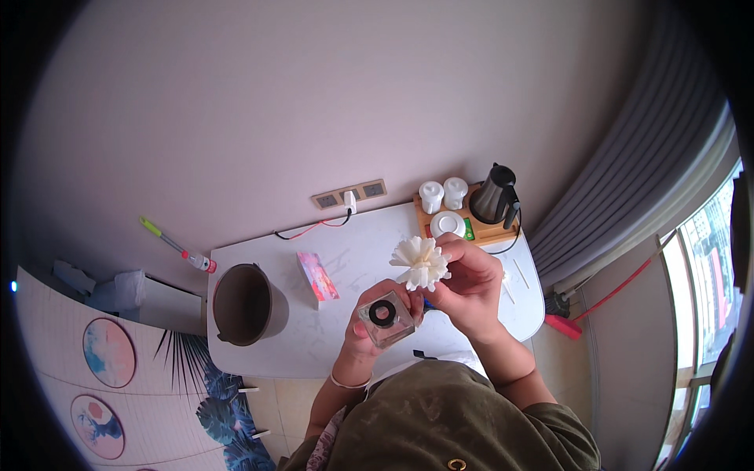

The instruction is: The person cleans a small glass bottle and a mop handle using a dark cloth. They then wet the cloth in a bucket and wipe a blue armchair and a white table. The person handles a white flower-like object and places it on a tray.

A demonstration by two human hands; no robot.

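Note:
My left hand (367, 329) grips a square clear glass bottle (402, 327) with a black ring around its mouth. It is raised above the near side of the white table (353, 253). Just up and to the right of the bottle, my right hand (471, 282) holds a white artificial flower (420, 262) between thumb and fingers. The bloom faces up, and its stem is hidden beneath the petals. A small blue item shows partly behind my right hand, too covered to name. Thin white sticks (521, 274) lie on the table to the right of that hand.
A brown bin (221, 306) stands at the table's left end. A pink printed box (318, 275) lies between it and my hands. At the back right, a wooden tray (489, 235) bears a kettle (490, 200) and white lidded cups (432, 196). A plugged-in cord (318, 224) runs along the wall.

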